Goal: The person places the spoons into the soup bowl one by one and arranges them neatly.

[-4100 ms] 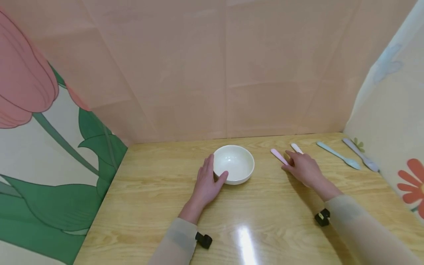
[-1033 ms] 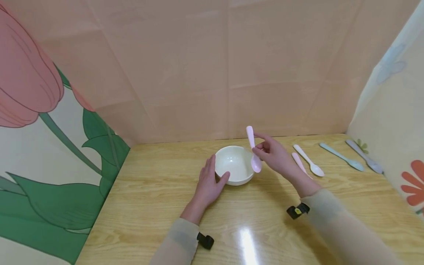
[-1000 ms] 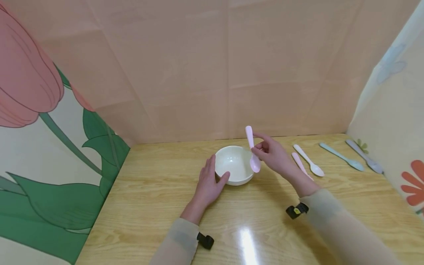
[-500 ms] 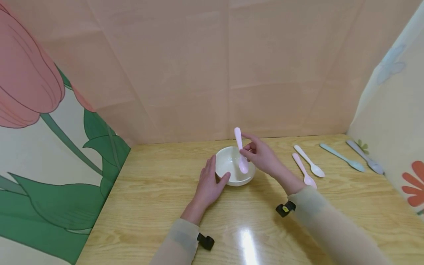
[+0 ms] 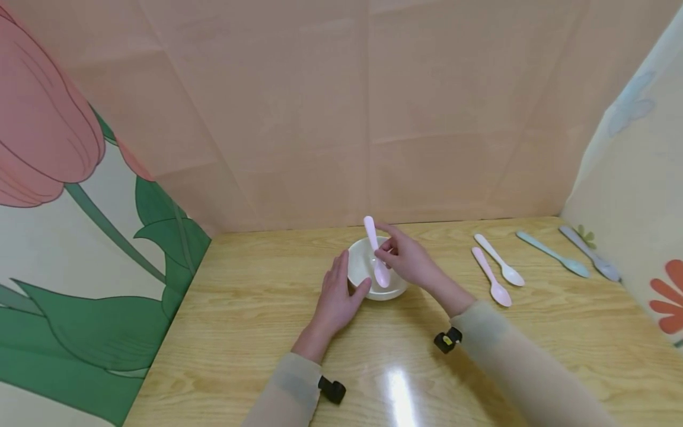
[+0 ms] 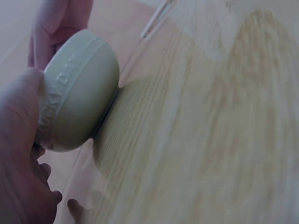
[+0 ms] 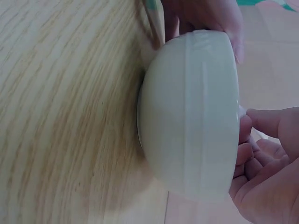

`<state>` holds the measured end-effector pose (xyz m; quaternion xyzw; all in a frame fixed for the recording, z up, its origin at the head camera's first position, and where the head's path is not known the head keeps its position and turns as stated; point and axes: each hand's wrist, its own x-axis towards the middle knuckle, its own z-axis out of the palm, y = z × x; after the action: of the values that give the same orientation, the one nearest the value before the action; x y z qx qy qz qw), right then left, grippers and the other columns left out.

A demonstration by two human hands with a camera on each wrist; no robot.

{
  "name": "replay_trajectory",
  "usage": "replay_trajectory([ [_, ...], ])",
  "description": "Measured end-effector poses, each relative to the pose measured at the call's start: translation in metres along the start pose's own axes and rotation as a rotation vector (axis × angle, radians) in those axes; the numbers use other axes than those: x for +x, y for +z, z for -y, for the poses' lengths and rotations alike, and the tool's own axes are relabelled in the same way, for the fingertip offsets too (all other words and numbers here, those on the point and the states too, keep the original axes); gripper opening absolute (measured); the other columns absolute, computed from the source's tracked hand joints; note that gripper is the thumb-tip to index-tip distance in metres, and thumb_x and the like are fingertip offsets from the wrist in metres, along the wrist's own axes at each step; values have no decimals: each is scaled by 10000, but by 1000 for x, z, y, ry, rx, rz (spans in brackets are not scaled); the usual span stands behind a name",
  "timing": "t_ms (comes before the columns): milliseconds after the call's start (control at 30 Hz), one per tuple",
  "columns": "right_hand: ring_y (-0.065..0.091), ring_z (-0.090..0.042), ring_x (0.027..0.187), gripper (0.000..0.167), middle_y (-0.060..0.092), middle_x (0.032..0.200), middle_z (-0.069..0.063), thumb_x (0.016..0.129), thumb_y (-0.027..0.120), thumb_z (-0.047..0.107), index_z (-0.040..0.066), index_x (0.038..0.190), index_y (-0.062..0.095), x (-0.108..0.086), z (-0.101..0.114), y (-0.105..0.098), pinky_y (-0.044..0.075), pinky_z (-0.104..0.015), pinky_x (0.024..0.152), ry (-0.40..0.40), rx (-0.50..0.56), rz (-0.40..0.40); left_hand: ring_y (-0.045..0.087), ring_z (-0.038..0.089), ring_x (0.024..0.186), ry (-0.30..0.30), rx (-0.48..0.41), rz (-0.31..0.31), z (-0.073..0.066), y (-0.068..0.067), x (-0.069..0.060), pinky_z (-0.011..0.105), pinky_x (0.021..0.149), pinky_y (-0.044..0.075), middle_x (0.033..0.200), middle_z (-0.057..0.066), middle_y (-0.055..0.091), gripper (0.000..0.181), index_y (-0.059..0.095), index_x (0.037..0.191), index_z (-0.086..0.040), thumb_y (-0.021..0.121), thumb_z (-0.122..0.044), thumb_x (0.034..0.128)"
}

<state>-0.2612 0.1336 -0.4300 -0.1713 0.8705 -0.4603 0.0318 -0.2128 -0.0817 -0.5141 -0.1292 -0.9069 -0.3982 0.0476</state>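
Note:
A white bowl [image 5: 393, 294] stands upright on the table. My left hand [image 5: 336, 299] holds it by its left side, the thumb at the near rim and the fingers along the outer wall. Raised lettering shows on the bowl [image 6: 77, 91] in the left wrist view. Between thumb and fingers, my right hand [image 5: 409, 260] pinches a light pink spoon [image 5: 381, 275] by its handle. The spoon slants over the bowl, handle end up, its scoop low within the rim; whether it touches the inside I cannot tell. In the right wrist view the bowl [image 7: 191, 116] hides most of the spoon.
Right of the bowl lie a pink spoon [image 5: 500, 294], a white spoon [image 5: 512, 276], a teal spoon [image 5: 576, 268] and a grey-purple utensil [image 5: 606, 270]. A peach backdrop [image 5: 299, 148] rises behind the wooden table [image 5: 240, 332]; printed panels stand at both sides.
Earlier my right hand was at the spoons on the right; it has picked up the pink spoon, carried it left over the bowl and lowered it. My left hand has stayed on the bowl.

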Motion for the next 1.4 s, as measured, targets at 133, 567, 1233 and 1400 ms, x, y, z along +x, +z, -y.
replay_trajectory([
  [133,686,-220,819,667,747,1019,-119,1087,701,64,150,1691,429,1,-1,4,585,-359,717,2,-9,11,152,339,1687,0,7,3,0,0,0,549,1356,143,1823,161,209,943,129,1774,-72,525,-619,1117],
  [567,685,-212,816,675,738,986,-110,1083,709,77,153,1691,425,5,-4,15,576,-337,678,26,-52,49,152,362,1686,-10,-3,8,-2,-1,-2,566,1353,141,1821,181,203,949,131,1774,-70,526,-625,1115],
  [1233,718,-199,887,661,764,1028,-64,1076,720,104,89,1678,449,9,-1,25,603,-399,763,44,-228,69,154,373,1684,-3,-2,3,-3,-2,-3,571,1351,144,1825,172,193,953,117,1778,-81,516,-637,1114],
  [1400,722,-188,890,663,775,1042,-55,1066,727,101,104,1675,464,10,0,26,601,-401,759,48,-271,67,146,340,1687,-3,5,5,-3,-2,-1,553,1353,138,1827,160,196,961,126,1773,-63,515,-642,1113],
])
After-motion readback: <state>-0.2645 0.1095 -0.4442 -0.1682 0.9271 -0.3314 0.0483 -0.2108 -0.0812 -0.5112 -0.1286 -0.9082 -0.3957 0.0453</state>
